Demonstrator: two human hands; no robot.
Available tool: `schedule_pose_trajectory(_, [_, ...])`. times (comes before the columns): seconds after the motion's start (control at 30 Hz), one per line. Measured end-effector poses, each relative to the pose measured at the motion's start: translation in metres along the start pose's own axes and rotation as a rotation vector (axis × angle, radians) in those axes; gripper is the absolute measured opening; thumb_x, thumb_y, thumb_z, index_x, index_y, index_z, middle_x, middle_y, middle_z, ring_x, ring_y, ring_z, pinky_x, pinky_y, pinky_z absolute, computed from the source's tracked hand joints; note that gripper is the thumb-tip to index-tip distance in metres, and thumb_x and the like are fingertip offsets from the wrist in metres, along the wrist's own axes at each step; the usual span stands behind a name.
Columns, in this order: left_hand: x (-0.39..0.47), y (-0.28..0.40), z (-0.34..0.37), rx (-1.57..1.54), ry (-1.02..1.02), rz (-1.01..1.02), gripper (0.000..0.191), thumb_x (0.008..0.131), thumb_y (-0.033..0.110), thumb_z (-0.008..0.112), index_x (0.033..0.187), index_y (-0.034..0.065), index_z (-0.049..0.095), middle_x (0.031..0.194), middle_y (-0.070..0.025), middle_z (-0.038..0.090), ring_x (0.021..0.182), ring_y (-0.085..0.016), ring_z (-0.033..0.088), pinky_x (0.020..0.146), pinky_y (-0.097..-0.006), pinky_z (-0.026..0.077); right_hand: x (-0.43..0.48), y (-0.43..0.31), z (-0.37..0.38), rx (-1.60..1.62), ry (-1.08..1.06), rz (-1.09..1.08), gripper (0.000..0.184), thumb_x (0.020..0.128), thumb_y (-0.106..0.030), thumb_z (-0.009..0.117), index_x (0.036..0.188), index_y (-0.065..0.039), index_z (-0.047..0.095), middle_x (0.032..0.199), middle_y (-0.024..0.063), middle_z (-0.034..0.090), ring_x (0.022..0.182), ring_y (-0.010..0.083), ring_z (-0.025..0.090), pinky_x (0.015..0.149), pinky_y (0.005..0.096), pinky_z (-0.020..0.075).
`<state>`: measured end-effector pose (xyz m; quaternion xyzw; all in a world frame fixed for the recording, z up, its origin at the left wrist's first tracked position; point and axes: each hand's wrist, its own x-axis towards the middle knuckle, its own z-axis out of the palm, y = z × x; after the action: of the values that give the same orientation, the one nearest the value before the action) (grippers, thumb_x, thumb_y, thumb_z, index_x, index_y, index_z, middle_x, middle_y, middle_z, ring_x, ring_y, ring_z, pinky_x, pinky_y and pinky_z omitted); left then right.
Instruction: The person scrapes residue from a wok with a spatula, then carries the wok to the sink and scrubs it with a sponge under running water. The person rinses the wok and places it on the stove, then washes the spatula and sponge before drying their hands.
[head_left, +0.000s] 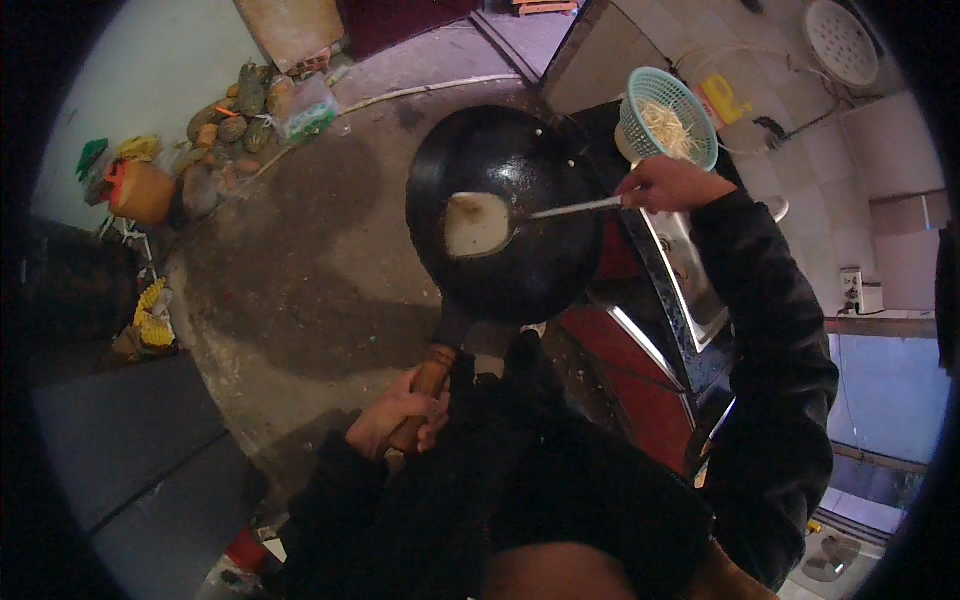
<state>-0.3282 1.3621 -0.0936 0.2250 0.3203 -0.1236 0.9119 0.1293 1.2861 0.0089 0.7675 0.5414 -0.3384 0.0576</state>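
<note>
My left hand (394, 420) is wrapped around the wooden handle (430, 381) of a black wok (532, 277), close in front of my body. The wok hangs above the floor, its dark inside facing me. In my right hand (667, 187) is the end of a wok spatula's metal handle (574, 208). Its broad pale blade (476, 225) lies over the inside of the wok, with a brownish smear near its upper edge. I cannot tell whether the blade touches the wok. Just beyond my right hand, a green plastic colander (628, 109) holds pale bean sprouts (666, 131).
A steel sink (701, 315) is set into the dark counter on the right, above red cabinet fronts (637, 375). A yellow bottle (724, 100) stands behind the colander. Squashes (251, 90), plastic bags (311, 109) and an orange container (142, 191) line the wall at left.
</note>
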Motion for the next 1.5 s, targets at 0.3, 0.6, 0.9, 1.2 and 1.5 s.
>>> schedule_pose_trajectory(0.3, [-0.006, -0.005, -0.006, -0.089, -0.053, 0.024, 0.041, 0.074, 0.000, 0.063, 0.108, 0.0057, 0.040, 0.070, -0.0048, 0.048, 0.049, -0.013, 0.049, 0.040, -0.0291, 0.044, -0.017, 0.013, -0.041, -0.741, 0.082, 0.265, 0.029, 0.083, -0.034, 0.063, 0.098, -0.011, 0.074, 0.094, 0.0121, 0.071, 0.092, 0.0320, 0.067, 0.082, 0.0434, 0.0522])
schedule_pose_trajectory(0.6, [-0.005, -0.008, -0.005, -0.106, -0.020, 0.058, 0.040, 0.077, 0.004, 0.065, 0.109, 0.0060, 0.041, 0.073, -0.0047, 0.048, 0.050, -0.013, 0.049, 0.041, -0.0289, 0.043, 0.014, -0.022, -0.022, -0.418, 0.166, -0.087, 0.035, 0.082, -0.038, 0.063, 0.098, -0.009, 0.073, 0.092, 0.0164, 0.070, 0.090, 0.0342, 0.068, 0.079, 0.0453, 0.0528])
schedule_pose_trajectory(0.9, [-0.008, -0.008, -0.009, -0.147, -0.050, 0.100, 0.041, 0.076, 0.003, 0.063, 0.110, 0.0055, 0.040, 0.076, -0.0065, 0.050, 0.051, -0.013, 0.049, 0.042, -0.0292, 0.043, -0.012, -0.025, -0.044, -0.307, -0.293, 0.275, 0.036, 0.089, -0.033, 0.056, 0.078, -0.001, 0.067, 0.065, 0.0133, 0.063, 0.061, 0.0297, 0.065, 0.063, 0.0439, 0.0505])
schedule_pose_trajectory(1.2, [-0.006, -0.008, -0.013, -0.103, -0.001, 0.142, 0.042, 0.076, 0.008, 0.064, 0.112, 0.0046, 0.042, 0.073, -0.0055, 0.049, 0.050, -0.012, 0.048, 0.041, -0.0273, 0.044, 0.017, -0.029, -0.001, -0.062, -0.316, -0.118, 0.036, 0.099, -0.036, 0.049, 0.095, -0.006, 0.069, 0.064, 0.0022, 0.061, 0.049, 0.0115, 0.052, 0.046, 0.0291, 0.0399])
schedule_pose_trajectory(1.5, [-0.013, 0.003, -0.022, -0.029, 0.078, 0.143, 0.040, 0.078, 0.008, 0.064, 0.112, 0.0050, 0.042, 0.075, -0.0058, 0.051, 0.050, -0.012, 0.048, 0.042, -0.0272, 0.045, 0.036, -0.052, 0.027, 0.260, -0.462, 0.131, 0.035, 0.098, -0.039, 0.050, 0.108, -0.011, 0.067, 0.072, 0.0031, 0.065, 0.057, 0.0136, 0.058, 0.051, 0.0315, 0.0475])
